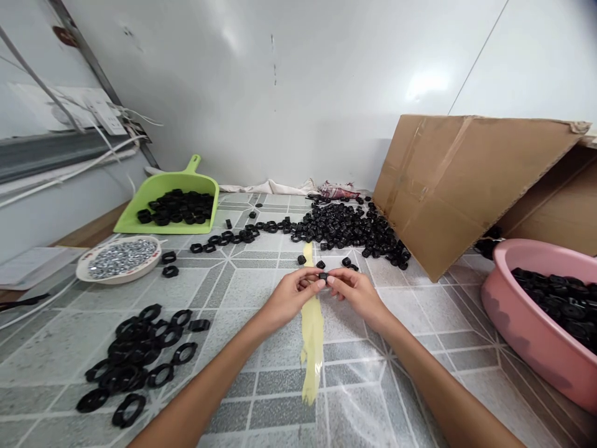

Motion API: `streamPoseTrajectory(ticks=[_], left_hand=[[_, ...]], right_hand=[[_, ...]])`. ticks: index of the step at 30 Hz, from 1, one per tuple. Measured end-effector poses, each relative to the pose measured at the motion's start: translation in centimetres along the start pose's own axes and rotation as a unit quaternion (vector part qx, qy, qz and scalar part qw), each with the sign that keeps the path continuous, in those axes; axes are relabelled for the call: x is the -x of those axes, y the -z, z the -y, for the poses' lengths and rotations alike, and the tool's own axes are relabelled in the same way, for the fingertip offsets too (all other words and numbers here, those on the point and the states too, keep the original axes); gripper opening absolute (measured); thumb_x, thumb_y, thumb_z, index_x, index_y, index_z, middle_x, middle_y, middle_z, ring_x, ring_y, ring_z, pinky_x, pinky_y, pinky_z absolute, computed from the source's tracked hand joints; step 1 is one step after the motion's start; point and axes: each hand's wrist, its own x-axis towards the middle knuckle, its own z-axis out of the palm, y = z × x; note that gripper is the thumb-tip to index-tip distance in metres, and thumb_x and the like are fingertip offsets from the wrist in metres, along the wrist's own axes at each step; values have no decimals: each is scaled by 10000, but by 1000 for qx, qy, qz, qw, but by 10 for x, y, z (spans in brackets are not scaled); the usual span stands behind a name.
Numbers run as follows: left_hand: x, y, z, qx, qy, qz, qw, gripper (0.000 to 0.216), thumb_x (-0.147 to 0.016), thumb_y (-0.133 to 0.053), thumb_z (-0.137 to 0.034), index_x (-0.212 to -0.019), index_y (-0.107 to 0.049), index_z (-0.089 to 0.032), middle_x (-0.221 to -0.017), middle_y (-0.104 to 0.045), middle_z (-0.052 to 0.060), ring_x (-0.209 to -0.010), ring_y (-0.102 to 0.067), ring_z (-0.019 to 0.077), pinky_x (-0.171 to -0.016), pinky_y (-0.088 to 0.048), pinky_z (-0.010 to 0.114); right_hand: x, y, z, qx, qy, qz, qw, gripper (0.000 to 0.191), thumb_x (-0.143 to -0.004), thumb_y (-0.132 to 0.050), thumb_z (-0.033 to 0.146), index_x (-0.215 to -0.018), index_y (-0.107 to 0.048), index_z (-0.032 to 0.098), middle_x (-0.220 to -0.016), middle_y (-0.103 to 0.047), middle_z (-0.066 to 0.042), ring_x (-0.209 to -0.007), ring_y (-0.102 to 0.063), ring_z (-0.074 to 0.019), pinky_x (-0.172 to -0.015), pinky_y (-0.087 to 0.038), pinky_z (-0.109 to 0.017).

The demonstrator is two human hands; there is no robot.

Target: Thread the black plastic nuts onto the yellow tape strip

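In the head view, both hands meet over the counter (252, 286), whose surface bears a grey tile pattern. The left hand (291, 294) and the right hand (358, 294) share one small black part (323, 276), held between them above the upper stretch of a yellow strip (311, 348). The thumb and fingers of the left hand are pinched on one side of the part, and those of the right hand are pinched on the other; its finer shape is too small to tell.

Just beyond the fingers lie a few loose black pieces (301, 259). Behind them a wide heap of black parts (347, 224) spreads toward a leaning cardboard sheet (457, 180), and a ragged row of black pieces (247, 233) trails from the heap to the left.

On the left, a green dustpan (163, 180) holds more black parts, and nearer, a pale bowl (124, 278) is filled with small silvery pieces (122, 256). Nearer still, left of the left forearm, black rings (133, 351) lie in an overlapping pile, some flat and apart at its edges. At the far right, a pink basin (508, 292) contains black parts too.
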Motion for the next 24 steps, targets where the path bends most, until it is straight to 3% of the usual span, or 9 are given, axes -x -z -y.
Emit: streamPoseTrajectory(ticks=[3, 6, 9, 13, 18, 20, 24], left_hand=[[2, 0, 1, -7, -8, -2, 1000, 404, -858, -671, -349, -1239, -605, -231, -1111, -660, 66, -886, -594, 182, -820, -467, 325], [1, 2, 2, 0, -7, -10, 1000, 562, -790, -725, -255, -1317, -529, -273, -1221, -597, 68, -957, -565, 179, -834, -454, 308], [-1, 4, 4, 14, 20, -41, 999, 707, -717, -800, -304, -1348, -484, -264, -1229, -555, 85, -997, -538, 194, -810, -457, 300], [-3, 6, 4, 18, 23, -9, 1000, 427, -844, -673, -451, -1195, -620, -214, -1018, -618, 61, -904, -558, 192, -806, -446, 316], [-1, 10, -1, 36, 23, 9, 999, 246, -844, -661, -335, -1060, -693, -222, -921, -633, 24, -838, -561, 174, -778, -438, 293], [-1, 10, -1, 49, 47, -9, 998, 237, -841, -648, -317, -1052, -688, -218, -923, -640, 23, -847, -575, 176, -777, -448, 290], [-3, 6, 0, 56, 52, -32, 997, 382, -866, -636, -427, -1174, -642, -200, -1112, -661, 80, -1014, -604, 226, -878, -474, 341]], right_hand=[[0, 0, -1, -1, 2, 2, 1000, 361, -792, -701, 464, -998, -696, 168, -791, -653, -28, -662, -577, -146, -591, -435, -270], [-1, 0, -2, -5, 1, -9, 1000, 364, -775, -720, 465, -984, -692, 169, -799, -658, -29, -670, -588, -152, -582, -435, -269], [-1, 0, -3, -5, 1, -16, 1000, 369, -765, -730, 466, -979, -682, 169, -791, -654, -26, -676, -597, -158, -581, -441, -271], [-1, 1, -3, -2, 4, -1, 1000, 353, -781, -719, 468, -981, -687, 178, -856, -674, -38, -710, -615, -160, -602, -448, -268], [1, 0, 1, 10, 0, -1, 1000, 338, -801, -696, 464, -965, -696, 168, -844, -676, -40, -714, -622, -159, -602, -444, -259], [1, -1, 1, 9, -3, -7, 1000, 346, -792, -703, 467, -964, -693, 167, -830, -678, -40, -707, -624, -163, -598, -447, -259], [1, -1, 1, 8, -2, -5, 1000, 357, -777, -715, 476, -964, -693, 173, -856, -689, -48, -713, -626, -169, -594, -454, -261]])
